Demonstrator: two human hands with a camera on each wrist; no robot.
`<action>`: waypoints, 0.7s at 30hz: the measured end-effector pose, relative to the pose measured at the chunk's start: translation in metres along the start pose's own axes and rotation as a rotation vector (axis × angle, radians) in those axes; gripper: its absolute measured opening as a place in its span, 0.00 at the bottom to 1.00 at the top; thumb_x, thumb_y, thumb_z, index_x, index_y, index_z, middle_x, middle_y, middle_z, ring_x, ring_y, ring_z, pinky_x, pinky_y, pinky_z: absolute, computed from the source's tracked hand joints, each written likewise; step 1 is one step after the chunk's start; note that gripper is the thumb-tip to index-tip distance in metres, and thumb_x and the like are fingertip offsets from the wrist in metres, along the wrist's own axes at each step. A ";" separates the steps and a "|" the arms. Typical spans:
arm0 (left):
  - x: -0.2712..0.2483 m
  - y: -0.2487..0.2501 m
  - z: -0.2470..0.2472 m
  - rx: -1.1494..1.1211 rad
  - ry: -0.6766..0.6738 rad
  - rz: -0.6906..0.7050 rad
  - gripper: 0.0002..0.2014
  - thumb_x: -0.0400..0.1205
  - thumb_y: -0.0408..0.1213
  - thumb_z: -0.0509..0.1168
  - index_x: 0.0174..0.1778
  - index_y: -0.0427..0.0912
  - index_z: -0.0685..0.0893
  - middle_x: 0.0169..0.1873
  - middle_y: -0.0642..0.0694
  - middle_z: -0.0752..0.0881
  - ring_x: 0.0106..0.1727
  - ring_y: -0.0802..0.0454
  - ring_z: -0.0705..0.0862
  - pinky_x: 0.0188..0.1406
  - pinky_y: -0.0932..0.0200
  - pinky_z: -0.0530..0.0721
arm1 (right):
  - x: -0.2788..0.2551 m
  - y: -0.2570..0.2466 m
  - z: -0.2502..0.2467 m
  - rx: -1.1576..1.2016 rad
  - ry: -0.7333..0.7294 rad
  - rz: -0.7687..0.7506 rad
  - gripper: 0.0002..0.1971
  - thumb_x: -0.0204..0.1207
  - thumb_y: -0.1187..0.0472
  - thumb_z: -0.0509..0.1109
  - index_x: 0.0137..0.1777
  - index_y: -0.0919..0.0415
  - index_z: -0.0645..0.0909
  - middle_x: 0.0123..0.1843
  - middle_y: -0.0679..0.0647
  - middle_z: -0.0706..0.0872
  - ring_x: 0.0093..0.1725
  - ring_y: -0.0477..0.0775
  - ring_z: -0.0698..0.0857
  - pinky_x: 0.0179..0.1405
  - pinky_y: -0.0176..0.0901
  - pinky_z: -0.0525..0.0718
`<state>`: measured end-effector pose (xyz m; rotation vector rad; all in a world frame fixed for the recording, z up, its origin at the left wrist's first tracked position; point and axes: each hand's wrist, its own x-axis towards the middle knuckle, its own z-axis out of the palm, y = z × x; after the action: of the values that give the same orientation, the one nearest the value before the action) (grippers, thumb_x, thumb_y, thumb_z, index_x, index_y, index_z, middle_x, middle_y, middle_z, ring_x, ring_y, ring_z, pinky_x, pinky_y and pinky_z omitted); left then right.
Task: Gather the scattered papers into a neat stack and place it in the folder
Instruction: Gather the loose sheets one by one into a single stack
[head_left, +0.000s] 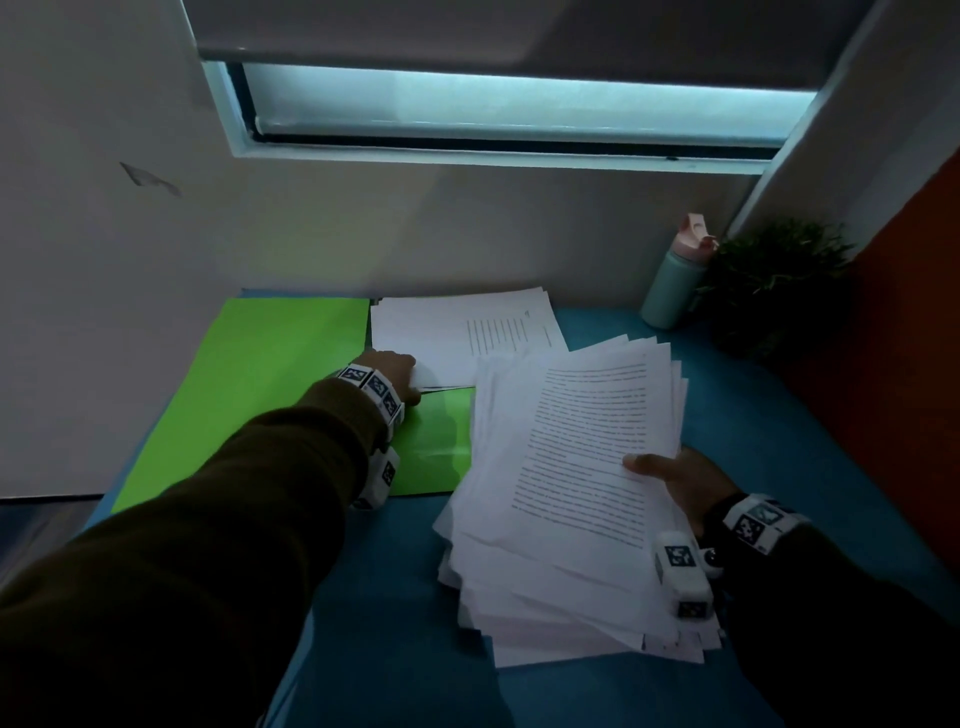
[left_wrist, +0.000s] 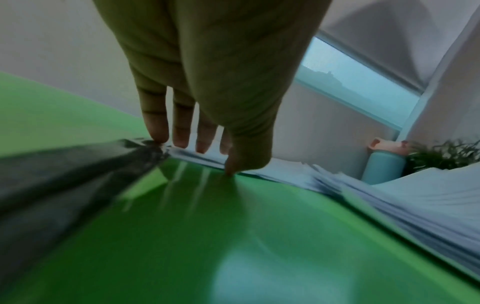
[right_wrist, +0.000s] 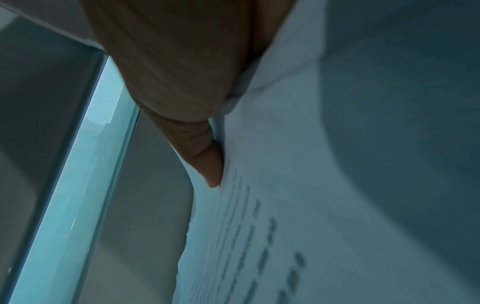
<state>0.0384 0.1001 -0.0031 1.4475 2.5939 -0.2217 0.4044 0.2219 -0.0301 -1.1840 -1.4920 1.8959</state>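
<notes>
- The right hand (head_left: 685, 480) grips a thick, fanned sheaf of printed papers (head_left: 566, 499) at its right edge, thumb (right_wrist: 207, 164) pressed on the top sheet over the lines of text, the other fingers hidden beneath the sheaf.
- The sheaf spreads away from that grip to the left and toward the person, its sheets askew and its corners out of line; its far left edge overlaps the green folder (head_left: 249, 384).
- The left hand (head_left: 392, 371) reaches to the near left corner of a second pile of papers (head_left: 457, 332), which lies flat beyond the held sheaf.
- In the left wrist view the fingers (left_wrist: 155, 123) of this hand are nearly straight, their tips down on the pile's edge, and the thumb tip touches the folder just beside that edge. Whether it has actually taken hold of any sheet I cannot tell.
- The folder lies open on the blue table (head_left: 395, 597), under and to the left of the left hand; the second pile rests on its right half.
- Well beyond the right hand's grip, in the far right corner, stand a pale green bottle (head_left: 672, 283) with a pink lid and a potted plant (head_left: 774, 286), just beside each other.
</notes>
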 end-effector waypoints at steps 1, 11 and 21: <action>0.001 -0.002 -0.001 0.030 0.011 0.008 0.27 0.83 0.52 0.66 0.74 0.41 0.75 0.69 0.40 0.82 0.67 0.41 0.81 0.67 0.47 0.80 | 0.001 0.001 -0.001 -0.007 -0.003 -0.008 0.37 0.51 0.54 0.87 0.64 0.63 0.84 0.59 0.63 0.89 0.58 0.69 0.87 0.63 0.67 0.82; 0.003 -0.001 -0.010 0.200 0.052 0.028 0.11 0.85 0.36 0.62 0.61 0.39 0.82 0.54 0.41 0.85 0.54 0.44 0.85 0.55 0.50 0.85 | 0.001 0.003 -0.002 0.012 -0.015 -0.028 0.34 0.56 0.58 0.82 0.65 0.65 0.83 0.60 0.64 0.88 0.59 0.69 0.87 0.65 0.68 0.80; -0.056 0.023 -0.011 -0.319 0.296 -0.056 0.15 0.85 0.43 0.60 0.53 0.36 0.86 0.54 0.33 0.89 0.56 0.35 0.86 0.49 0.50 0.79 | 0.000 0.001 -0.001 -0.058 0.012 -0.029 0.17 0.75 0.70 0.72 0.65 0.68 0.82 0.59 0.64 0.88 0.58 0.67 0.87 0.62 0.61 0.83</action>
<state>0.0861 0.0675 0.0188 1.3801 2.7316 0.4132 0.4055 0.2224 -0.0317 -1.1913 -1.5592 1.8343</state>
